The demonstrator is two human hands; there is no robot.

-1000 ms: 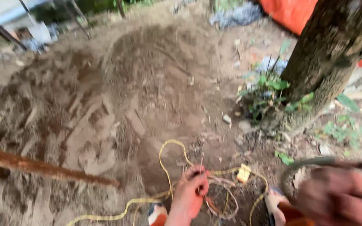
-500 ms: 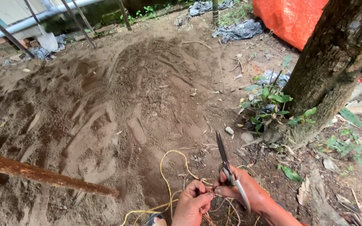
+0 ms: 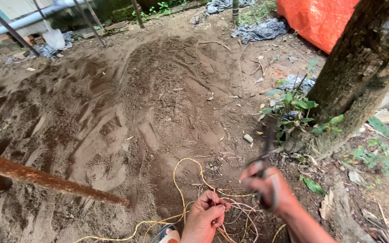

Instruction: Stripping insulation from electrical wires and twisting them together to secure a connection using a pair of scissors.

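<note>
At bottom centre, my left hand (image 3: 205,216) pinched the yellow string (image 3: 182,193); beside it, my blurred right hand (image 3: 266,189) gripped scissors (image 3: 266,155).

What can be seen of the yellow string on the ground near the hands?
The yellow string is thin and looks like cord or twine. It lies on brown sandy soil in loose loops, one rising in an arch above the hands. A long end trails away to the lower left. Near the hands it mixes with a tangle of thin pale roots or strands. The left hand grips it with curled fingers. The right hand, blurred, holds a dark tool close beside it.
</note>
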